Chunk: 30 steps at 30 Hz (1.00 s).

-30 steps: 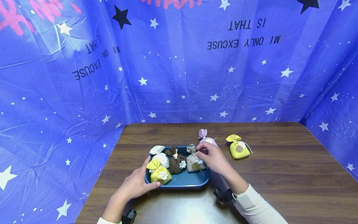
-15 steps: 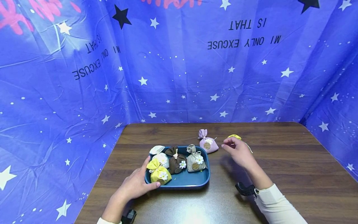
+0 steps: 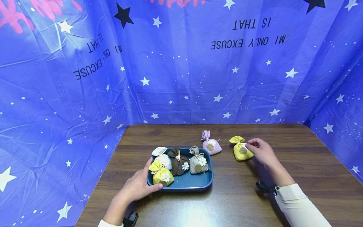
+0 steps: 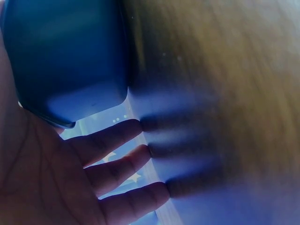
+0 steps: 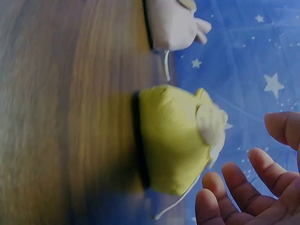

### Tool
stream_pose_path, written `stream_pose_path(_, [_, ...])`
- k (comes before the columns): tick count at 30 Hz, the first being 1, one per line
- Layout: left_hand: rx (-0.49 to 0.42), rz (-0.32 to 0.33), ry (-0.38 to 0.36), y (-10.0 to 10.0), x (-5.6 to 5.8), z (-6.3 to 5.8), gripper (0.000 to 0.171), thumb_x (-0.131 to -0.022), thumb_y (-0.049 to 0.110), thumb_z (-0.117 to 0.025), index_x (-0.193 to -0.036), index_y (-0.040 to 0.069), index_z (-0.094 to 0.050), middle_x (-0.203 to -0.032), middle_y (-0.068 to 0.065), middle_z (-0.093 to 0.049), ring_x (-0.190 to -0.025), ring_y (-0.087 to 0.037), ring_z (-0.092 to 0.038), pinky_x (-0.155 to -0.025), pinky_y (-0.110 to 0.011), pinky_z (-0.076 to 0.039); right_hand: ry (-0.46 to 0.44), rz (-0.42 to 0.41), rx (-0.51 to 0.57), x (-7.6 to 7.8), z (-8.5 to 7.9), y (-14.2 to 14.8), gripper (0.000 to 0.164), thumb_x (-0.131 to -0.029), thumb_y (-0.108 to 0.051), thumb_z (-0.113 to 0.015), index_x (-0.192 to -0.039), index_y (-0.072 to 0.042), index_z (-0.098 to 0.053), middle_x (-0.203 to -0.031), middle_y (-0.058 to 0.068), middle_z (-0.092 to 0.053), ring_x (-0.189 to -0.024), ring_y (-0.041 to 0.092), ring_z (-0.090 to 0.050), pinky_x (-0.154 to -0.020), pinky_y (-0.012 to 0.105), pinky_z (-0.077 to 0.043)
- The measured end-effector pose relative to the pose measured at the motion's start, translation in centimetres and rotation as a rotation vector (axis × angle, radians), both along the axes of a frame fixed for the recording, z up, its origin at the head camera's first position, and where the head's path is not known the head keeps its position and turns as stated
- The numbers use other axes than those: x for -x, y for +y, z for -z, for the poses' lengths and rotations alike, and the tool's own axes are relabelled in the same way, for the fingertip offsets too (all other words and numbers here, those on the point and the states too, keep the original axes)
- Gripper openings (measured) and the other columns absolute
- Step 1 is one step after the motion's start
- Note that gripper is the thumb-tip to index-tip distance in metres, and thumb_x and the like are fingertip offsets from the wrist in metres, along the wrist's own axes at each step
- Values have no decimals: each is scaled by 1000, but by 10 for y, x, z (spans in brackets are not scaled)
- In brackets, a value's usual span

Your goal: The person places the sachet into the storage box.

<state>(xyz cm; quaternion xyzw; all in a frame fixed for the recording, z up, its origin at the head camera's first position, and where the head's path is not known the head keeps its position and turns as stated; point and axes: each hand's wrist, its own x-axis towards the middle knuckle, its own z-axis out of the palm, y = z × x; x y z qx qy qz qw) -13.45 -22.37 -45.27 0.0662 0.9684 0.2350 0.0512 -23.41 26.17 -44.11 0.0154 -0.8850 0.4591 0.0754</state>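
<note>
Your left grip [image 3: 139, 186], fingers loosely extended, rests against the smooth, round-cornered blue tray [image 3: 191, 182] in the frame's lower middle. Your right grip [image 3: 262, 154] is relaxed and holding nothing — just beside the plump, woven yellow pouch [image 3: 241, 155], lower right of center on the wood-grained bench [image 3: 307, 157].

A brown wood-grain table [image 3: 297, 167] with rounded far corners carries a rectangular blue tray [image 3: 195, 181] left of centre, a bright patch of light [image 3: 197, 217] gleaming on the surface at the near side. A lilac pouch [image 3: 216, 149] rests just beyond the tray's far right corner, its tied neck toward the far edge, while a yellow pouch [image 3: 241, 156] sits farther right, well apart from the tray, a round brown tag [image 3: 243, 150] on its front.
</note>
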Motion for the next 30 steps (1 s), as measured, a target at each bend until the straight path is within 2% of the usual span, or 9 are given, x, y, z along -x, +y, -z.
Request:
stream_pose_path(5, [6,0,8,-1,1,1,118,-73,70,-73,-160,16,-15,-137,-29,-53,-126,-44,-51,-96,-62,-43,-49,5,24,6,6,6,34,-98,-21,-63,-113,9,-58,-100,14,-63,-86,15,-52,-67,24,-45])
stream_pose_path(16, [3,3,23,-1,1,3,117,-73,69,-73,-160,14,-17,-138,-27,-53,-126,-42,-52,-96,-61,-44,-197,-78,44,23,19,9,44,-99,-27,-62,-119,11,-53,-103,15,-57,-83,18,-51,-61,32,-50])
stream_pose_path(23, [5,-3,17,-1,0,3,116,-73,69,-73,-160,15,-17,-138,-28,-53,-126,-43,-52,-96,-61,-43,-282,-89,72,28,19,7,51,-98,-32,-61,-123,11,-51,-113,21,-55,-88,19,-55,-68,35,-53])
stream_pose_path(26, [6,-6,18,-1,0,3,116,-73,69,-73,-160,16,-17,-137,-28,-53,-125,-43,-52,-96,-62,-43,-305,-94,83,30,20,8,50,-98,-32,-62,-123,10,-50,-114,22,-55,-88,19,-56,-68,36,-54])
stream_pose_path(30, [7,-9,14,0,0,2,116,-73,69,-73,-160,16,-17,-138,-27,-53,-126,-42,-52,-95,-62,-43,-316,-102,103,33,21,8,44,-97,-29,-63,-118,9,-52,-106,16,-56,-83,17,-56,-67,36,-54])
